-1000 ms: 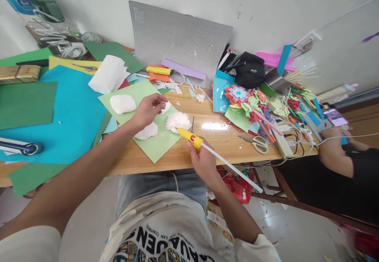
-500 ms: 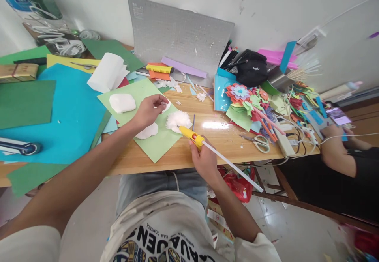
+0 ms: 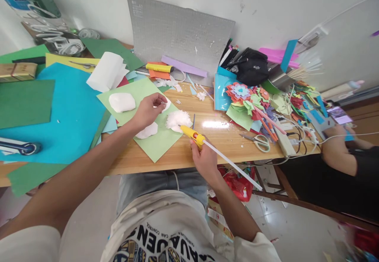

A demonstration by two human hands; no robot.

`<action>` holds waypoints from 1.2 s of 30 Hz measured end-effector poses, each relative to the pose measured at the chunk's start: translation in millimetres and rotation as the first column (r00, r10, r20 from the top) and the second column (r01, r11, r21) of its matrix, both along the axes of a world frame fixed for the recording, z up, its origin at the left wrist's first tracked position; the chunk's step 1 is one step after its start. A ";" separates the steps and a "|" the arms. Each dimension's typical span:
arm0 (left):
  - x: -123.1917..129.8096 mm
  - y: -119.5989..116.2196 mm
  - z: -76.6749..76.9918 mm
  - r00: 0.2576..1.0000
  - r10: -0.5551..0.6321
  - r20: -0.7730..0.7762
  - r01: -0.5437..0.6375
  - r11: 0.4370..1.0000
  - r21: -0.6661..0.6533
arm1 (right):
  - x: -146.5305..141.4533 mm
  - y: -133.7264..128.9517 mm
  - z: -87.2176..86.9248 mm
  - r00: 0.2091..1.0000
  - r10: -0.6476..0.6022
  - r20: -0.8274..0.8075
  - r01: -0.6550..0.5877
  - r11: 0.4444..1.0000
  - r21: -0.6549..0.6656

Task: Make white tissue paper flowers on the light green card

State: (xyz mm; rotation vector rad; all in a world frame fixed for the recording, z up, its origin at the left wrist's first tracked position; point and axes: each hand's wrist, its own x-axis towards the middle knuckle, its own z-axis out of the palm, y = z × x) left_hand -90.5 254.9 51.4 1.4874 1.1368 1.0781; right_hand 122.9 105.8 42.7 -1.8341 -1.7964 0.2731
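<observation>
My right hand (image 3: pixel 205 157) is wrapped round a yellow glue gun (image 3: pixel 192 134) with a long white glue stick out of its back. The gun's nozzle is at the right part of a fluffy white paper flower (image 3: pixel 178 120), by the edge of a light green sheet (image 3: pixel 154 143). My left hand (image 3: pixel 151 110) is closed in a pinch above the sheet, by a white paper piece (image 3: pixel 166 105); what its fingertips hold is too small to make out. White paper stacks (image 3: pixel 122 102) lie on the sheet, one partly under my left wrist.
Scissors (image 3: pixel 261 143), paper flowers (image 3: pixel 239 92) and a power strip (image 3: pixel 286 145) with cables lie right. A grey cutting mat (image 3: pixel 180 37) leans on the wall. Blue paper (image 3: pixel 71 116) and a stapler (image 3: pixel 20 146) are left. Another person's hands (image 3: pixel 334 135) are at far right.
The glue gun's nozzle has shifted very slightly to the right over the fluffy white flower. My left hand has stayed in nearly the same place.
</observation>
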 end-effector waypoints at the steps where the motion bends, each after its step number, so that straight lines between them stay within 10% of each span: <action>1: 0.1 -0.2 0.5 1.000 0.000 0.001 0.000 1.000 -0.002 | 0.4 -0.1 -0.1 1.000 -0.002 0.002 0.002 1.000 0.000; 36: -1.9 -1.5 3.8 0.999 -0.003 -0.044 0.003 1.000 0.003 | 9.7 -10.1 2.3 0.998 -0.014 -0.068 0.017 0.999 0.051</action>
